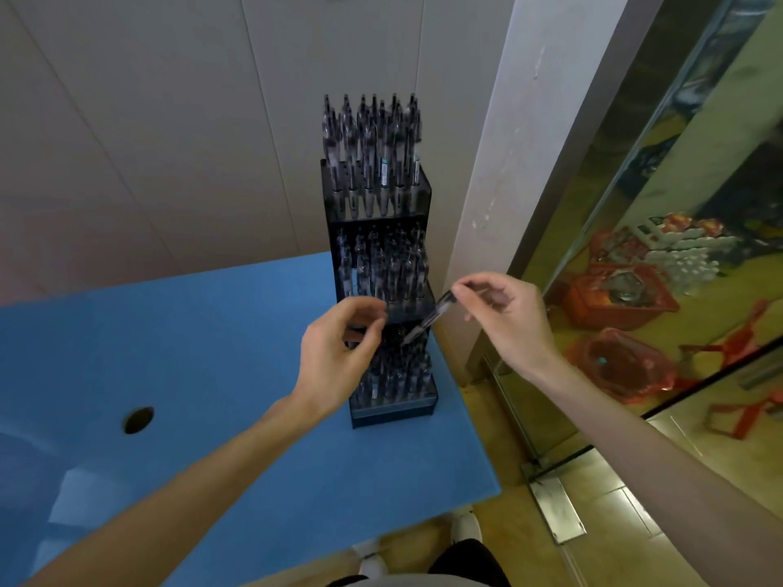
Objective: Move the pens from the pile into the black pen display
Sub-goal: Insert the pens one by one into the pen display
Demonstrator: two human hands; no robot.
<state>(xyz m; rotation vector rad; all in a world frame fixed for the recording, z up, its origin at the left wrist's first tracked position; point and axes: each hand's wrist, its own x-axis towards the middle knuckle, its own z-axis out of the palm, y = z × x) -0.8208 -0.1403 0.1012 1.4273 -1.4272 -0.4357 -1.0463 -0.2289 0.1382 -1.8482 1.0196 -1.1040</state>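
Pen (pixel 428 317) pinched in right hand (pixel 508 315), tip at 7 o'clock toward black pen display (pixel 417 410); left hand (pixel 339 353) curled, contents unclear.

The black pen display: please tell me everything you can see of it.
The black pen display is a tall, narrow stand of dark, plastic-looking material with three stepped tiers. It stands upright on the blue table, against the wall. Each tier holds upright pens. The left hand is at its middle shelf; the right hand points a pen toward the lowest tier.
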